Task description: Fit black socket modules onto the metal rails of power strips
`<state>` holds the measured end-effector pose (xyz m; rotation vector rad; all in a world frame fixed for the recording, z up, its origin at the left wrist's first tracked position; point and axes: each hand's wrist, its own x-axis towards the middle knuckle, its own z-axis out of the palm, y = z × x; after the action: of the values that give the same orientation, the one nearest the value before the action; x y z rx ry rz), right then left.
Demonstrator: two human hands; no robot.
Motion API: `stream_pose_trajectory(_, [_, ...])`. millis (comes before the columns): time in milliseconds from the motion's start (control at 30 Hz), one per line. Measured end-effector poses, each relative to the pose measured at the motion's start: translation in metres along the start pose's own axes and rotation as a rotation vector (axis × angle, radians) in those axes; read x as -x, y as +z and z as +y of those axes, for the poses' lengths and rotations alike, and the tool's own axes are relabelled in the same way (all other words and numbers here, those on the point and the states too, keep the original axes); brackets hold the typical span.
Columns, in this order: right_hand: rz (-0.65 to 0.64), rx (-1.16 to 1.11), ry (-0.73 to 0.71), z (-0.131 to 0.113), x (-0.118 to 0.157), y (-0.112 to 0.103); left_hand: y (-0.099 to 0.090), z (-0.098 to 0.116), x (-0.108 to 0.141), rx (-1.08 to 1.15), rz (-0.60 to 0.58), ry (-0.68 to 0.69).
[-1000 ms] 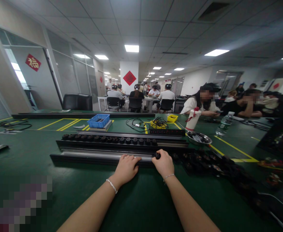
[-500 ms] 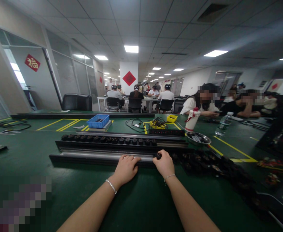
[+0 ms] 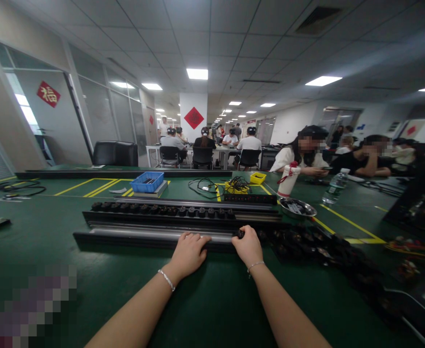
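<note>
My left hand rests on the middle of the front black rail, which has a silver channel, with its fingers curled over the edge. At the rail's right end my right hand pinches a small black round part. Behind lies a second rail bearing a row of similar black parts. To the right of my right hand, a long heap of black parts spreads over the green table.
A blue bin, cables, a yellow bin and a power strip lie farther back. At the right are a metal bowl, a white bottle, a water bottle and seated people.
My right hand has shifted very slightly to the right with the small black part. My left hand has stayed on the rail.
</note>
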<state>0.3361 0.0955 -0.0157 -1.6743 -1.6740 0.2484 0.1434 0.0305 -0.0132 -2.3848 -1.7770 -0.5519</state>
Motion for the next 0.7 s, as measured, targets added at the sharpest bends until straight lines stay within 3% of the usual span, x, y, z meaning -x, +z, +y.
stream_pose_trajectory(700, [-0.016, -0.042, 0.070, 0.0019, -0.0013, -0.0079, 0.0018, -0.0020, 0.0004, 0.008, 0.016, 0.014])
